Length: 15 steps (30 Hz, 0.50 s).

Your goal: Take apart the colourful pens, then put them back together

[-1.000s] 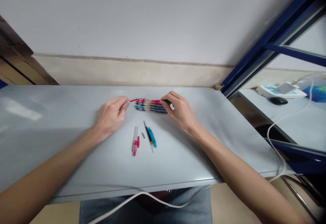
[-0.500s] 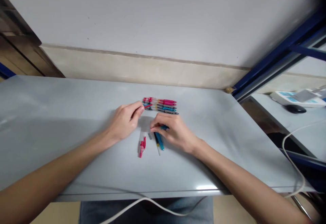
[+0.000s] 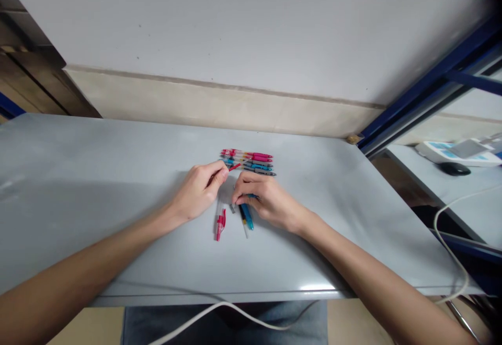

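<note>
Your left hand [image 3: 200,191]: fingers in a narrow pinch on a thin red rod [image 3: 235,167], which angles up toward the pen row. Your right hand [image 3: 269,204]: fingers curled, resting over a blue pen [image 3: 247,217]; grip unclear. Clear plastic pens [image 3: 247,160] with pink, teal and grey parts lie side by side on a smooth grey tabletop [image 3: 98,177]. A clear barrel with red clip [image 3: 220,220] lies just left of the blue pen.

Work surface: a grey table top [image 3: 78,146]. Upper centre: a row of pens [image 3: 247,161] in red, blue and grey, laid parallel. Below it: a clear pen barrel with red clip [image 3: 220,225], a small grey part [image 3: 232,208], and a blue pen section [image 3: 247,217].
</note>
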Available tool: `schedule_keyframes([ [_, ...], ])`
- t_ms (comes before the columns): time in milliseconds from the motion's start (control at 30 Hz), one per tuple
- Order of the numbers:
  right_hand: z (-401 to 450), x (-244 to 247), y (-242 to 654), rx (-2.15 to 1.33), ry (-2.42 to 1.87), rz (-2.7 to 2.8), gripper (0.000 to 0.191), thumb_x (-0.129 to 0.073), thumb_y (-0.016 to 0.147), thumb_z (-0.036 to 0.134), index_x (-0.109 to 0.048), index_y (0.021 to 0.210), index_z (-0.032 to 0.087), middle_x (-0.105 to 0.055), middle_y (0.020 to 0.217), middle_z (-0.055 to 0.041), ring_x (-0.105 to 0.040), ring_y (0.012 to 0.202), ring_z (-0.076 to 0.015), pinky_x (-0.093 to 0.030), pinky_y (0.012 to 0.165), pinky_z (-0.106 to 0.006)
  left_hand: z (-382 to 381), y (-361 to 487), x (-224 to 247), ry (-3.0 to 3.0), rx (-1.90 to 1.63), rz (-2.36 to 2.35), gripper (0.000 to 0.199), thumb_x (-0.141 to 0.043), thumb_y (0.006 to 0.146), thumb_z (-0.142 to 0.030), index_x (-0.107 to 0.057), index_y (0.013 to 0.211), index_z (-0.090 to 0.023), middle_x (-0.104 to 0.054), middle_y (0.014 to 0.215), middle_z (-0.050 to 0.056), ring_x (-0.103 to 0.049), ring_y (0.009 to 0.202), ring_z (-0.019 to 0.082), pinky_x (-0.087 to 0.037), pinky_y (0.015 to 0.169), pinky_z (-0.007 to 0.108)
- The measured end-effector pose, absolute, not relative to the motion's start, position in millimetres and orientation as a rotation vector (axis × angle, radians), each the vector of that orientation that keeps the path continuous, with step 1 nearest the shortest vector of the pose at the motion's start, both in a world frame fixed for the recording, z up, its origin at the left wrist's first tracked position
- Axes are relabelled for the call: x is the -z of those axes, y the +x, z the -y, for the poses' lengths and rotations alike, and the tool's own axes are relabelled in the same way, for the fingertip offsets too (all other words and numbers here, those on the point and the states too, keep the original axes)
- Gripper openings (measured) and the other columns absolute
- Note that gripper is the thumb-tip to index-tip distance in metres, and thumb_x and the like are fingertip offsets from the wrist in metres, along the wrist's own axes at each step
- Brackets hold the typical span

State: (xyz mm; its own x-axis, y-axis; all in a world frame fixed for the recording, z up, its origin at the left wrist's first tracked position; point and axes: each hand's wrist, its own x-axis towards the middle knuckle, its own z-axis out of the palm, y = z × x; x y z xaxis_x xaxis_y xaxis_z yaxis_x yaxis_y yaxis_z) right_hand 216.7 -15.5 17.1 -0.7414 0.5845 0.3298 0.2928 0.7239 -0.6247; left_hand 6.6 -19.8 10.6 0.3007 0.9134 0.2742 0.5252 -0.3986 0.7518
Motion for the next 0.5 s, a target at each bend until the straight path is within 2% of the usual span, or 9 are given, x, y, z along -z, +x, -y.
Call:
schedule_keyframes([
  [167,14.1,-17.0,217.1,-0.772,-0.657,2.424,0.016,-0.06,0.096,0.01,-0.074,0.094,0.017,-0.063,0.094,-0.0058,-0.062,0.087,-0.0181,-0.05,0.079,-0.031,20.5,6.2,-10.4,2.009,-0.932,-1.274,0.032,-0.044,0.101,-0.034,-0.047,0.073,-0.019,-0.043,0.066,-0.005,-0.038,0.063,0.011,-0.031,0.061,0.027],
  [267,11.9,-20.6,219.8,-0.695,-0.865,2.338,0.017,-0.06,0.095,0.009,-0.072,0.103,0.017,-0.067,0.1,-0.0071,-0.062,0.091,-0.0195,-0.047,0.083,-0.032,20.9,7.0,-11.5,1.984,-0.959,-1.267,0.031,-0.043,0.102,-0.034,-0.048,0.075,-0.019,-0.045,0.068,-0.004,-0.04,0.064,0.011,-0.033,0.062,0.027],
  [400,12.4,-27.5,222.2,-0.694,-1.235,2.235,0.019,-0.062,0.089,0.006,-0.071,0.103,0.016,-0.07,0.09,-0.0051,-0.059,0.075,-0.0162,-0.043,0.072,-0.028,23.8,8.2,-13.2,1.953,-1.007,-1.24,0.031,-0.043,0.103,-0.033,-0.047,0.076,-0.019,-0.044,0.068,-0.004,-0.039,0.062,0.01,-0.033,0.061,0.026],
  [500,17.2,-31.4,220.8,-0.682,-1.353,2.237,0.012,-0.062,0.089,0.01,-0.071,0.093,0.016,-0.068,0.079,-0.0031,-0.054,0.065,-0.0136,-0.04,0.065,-0.027,26.6,9.3,-13.6,1.943,-1.004,-1.217,0.031,-0.043,0.104,-0.035,-0.048,0.077,-0.019,-0.043,0.066,-0.005,-0.037,0.058,0.01,-0.031,0.058,0.026],
])
